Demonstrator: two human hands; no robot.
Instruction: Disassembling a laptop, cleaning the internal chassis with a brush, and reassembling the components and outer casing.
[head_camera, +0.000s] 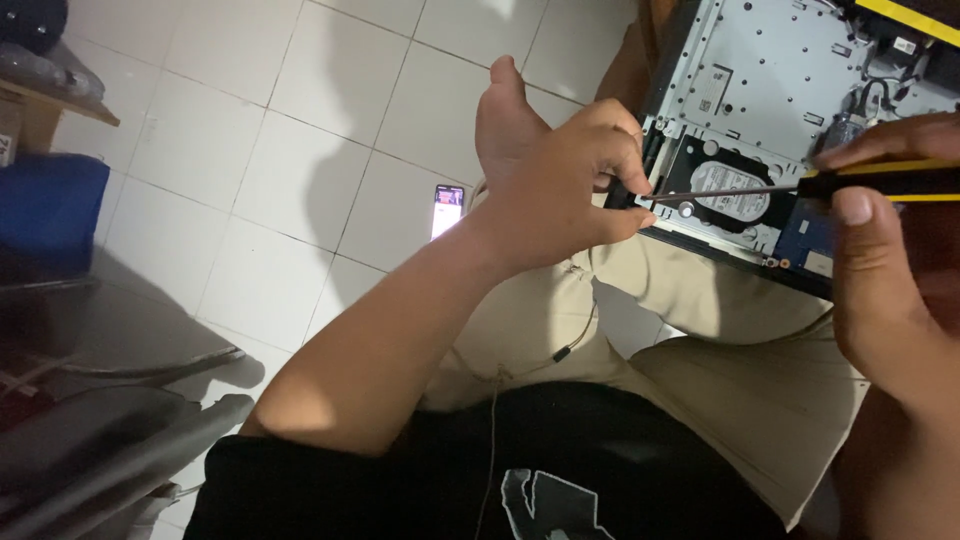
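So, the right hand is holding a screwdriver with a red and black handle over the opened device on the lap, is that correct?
Not quite: the head view shows the screwdriver has a yellow and black handle, not red and black. The rest stands: the right hand holds it over the opened device on the lap, while the left hand steadies things near its tip.

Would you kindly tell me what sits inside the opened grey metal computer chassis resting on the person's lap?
Inside the opened grey metal computer chassis lie a black hard drive with a round silver label, a blue circuit board and cables. The left hand covers the drive's near corner.
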